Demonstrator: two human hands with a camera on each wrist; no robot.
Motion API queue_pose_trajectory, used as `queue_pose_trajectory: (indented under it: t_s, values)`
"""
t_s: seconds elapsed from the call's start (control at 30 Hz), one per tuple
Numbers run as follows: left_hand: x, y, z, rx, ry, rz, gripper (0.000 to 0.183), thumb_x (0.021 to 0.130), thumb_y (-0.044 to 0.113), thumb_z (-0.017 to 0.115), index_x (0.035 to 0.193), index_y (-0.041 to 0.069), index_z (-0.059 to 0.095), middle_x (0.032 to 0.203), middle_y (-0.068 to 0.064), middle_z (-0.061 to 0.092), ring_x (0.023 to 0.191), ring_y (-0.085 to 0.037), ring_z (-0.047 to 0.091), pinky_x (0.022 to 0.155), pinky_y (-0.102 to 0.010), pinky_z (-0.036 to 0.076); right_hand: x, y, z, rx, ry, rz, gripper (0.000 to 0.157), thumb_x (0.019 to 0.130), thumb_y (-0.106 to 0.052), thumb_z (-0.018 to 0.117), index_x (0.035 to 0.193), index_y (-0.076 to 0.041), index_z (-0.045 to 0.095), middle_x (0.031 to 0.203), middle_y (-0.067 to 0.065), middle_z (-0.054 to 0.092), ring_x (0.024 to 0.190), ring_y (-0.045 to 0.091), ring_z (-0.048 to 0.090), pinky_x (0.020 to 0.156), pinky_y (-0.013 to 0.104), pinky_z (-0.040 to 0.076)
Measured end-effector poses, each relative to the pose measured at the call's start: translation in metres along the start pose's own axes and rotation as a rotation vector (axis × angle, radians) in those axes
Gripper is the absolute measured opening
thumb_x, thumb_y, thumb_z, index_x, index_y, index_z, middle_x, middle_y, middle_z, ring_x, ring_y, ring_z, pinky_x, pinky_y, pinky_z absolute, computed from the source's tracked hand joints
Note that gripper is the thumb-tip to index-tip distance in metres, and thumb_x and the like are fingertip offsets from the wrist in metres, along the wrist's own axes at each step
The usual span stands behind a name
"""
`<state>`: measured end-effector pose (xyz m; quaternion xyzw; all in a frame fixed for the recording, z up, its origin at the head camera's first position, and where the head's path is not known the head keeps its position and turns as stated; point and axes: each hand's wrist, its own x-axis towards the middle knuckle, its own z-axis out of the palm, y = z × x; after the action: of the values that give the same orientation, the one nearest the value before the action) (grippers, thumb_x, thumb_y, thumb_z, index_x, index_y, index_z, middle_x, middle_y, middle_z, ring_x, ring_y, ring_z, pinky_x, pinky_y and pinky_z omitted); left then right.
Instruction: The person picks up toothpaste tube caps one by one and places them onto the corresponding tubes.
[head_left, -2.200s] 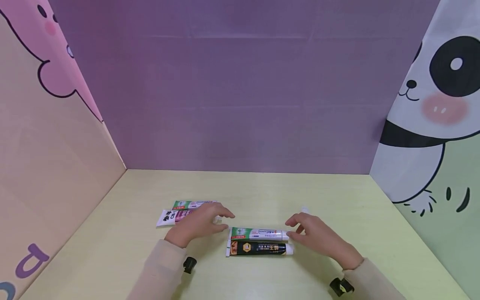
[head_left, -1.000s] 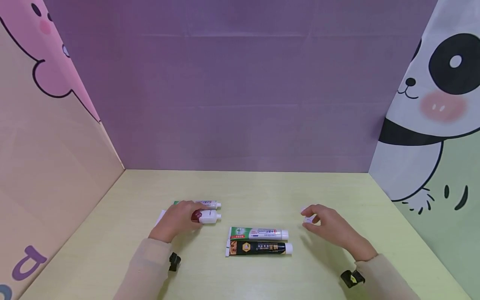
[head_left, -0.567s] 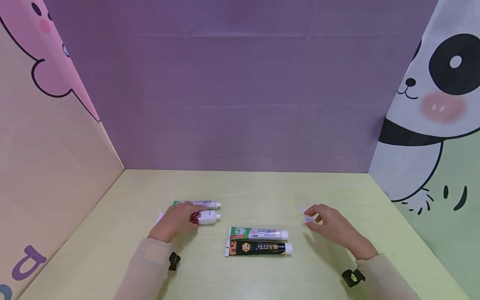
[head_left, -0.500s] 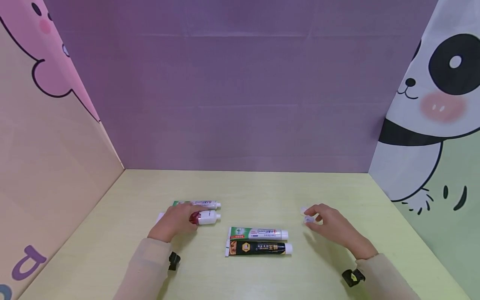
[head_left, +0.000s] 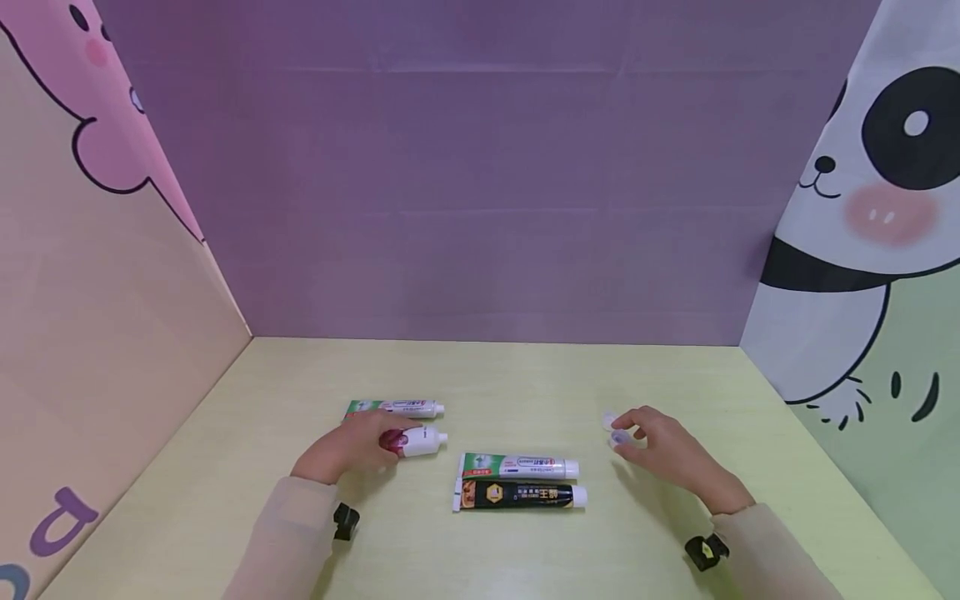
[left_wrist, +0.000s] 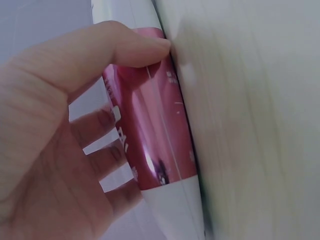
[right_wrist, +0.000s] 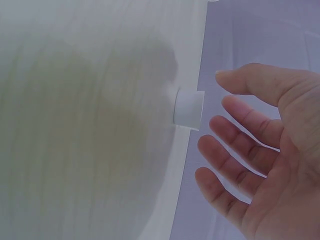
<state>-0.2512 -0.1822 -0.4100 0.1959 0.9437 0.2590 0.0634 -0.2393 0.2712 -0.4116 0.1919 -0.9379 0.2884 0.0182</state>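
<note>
My left hand grips a red-and-white toothpaste tube around its middle; its tail end is hidden behind the hand in the head view. The left wrist view shows the thumb across the tube's shiny red band, with the other fingers curled along the far side. A bare narrow nozzle points right. On the right, my right hand hovers with loosely bent fingers beside two small pale caps, a nearer cap and a farther cap. In the right wrist view a white cap stands apart from the fingertips.
Behind the held tube lies a green-and-white toothpaste tube, its nozzle uncapped. Mid-table, another green-and-white tube and a black tube lie side by side, both capped. A purple wall closes the table's back edge.
From between the tubes, my left hand moved left onto the red-and-white tube, which has lately shifted slightly right. My right hand moved right to the caps; the nearer cap now stands free of its fingers.
</note>
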Motion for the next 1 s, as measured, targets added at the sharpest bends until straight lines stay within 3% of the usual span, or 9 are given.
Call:
queue_pose_trajectory:
  t_s: [0.4, 0.63, 1.0]
  values:
    - [-0.001, 0.005, -0.002, -0.046, -0.02, 0.135, 0.05, 0.082, -0.005, 0.075, 0.13, 0.009, 0.069, 0.104, -0.008, 0.057, 0.086, -0.02, 0.049, 0.069, -0.029, 0.045, 0.004, 0.004, 0.001, -0.001, -0.015, 0.027, 0.025, 0.089, -0.011, 0.074, 0.112, -0.004, 0.067, 0.113, 0.008, 0.064, 0.095, 0.027, 0.061, 0.077, 0.041, 0.052]
    - [0.0, 0.009, -0.002, 0.009, -0.001, 0.195, 0.049, 0.082, 0.0, 0.077, 0.129, 0.009, 0.069, 0.113, -0.009, 0.061, 0.094, -0.021, 0.051, 0.073, -0.028, 0.046, 0.005, 0.006, 0.002, 0.009, -0.024, 0.039, 0.026, 0.089, -0.011, 0.074, 0.112, -0.003, 0.067, 0.111, 0.008, 0.064, 0.093, 0.026, 0.061, 0.075, 0.038, 0.052]
    - [0.003, 0.013, 0.002, 0.097, 0.062, 0.257, 0.048, 0.082, 0.008, 0.081, 0.129, 0.009, 0.069, 0.13, -0.017, 0.062, 0.117, -0.034, 0.057, 0.093, -0.047, 0.049, 0.007, 0.004, 0.005, 0.028, -0.036, 0.058, 0.027, 0.088, -0.007, 0.075, 0.113, -0.002, 0.067, 0.11, 0.009, 0.063, 0.091, 0.024, 0.06, 0.074, 0.036, 0.052]
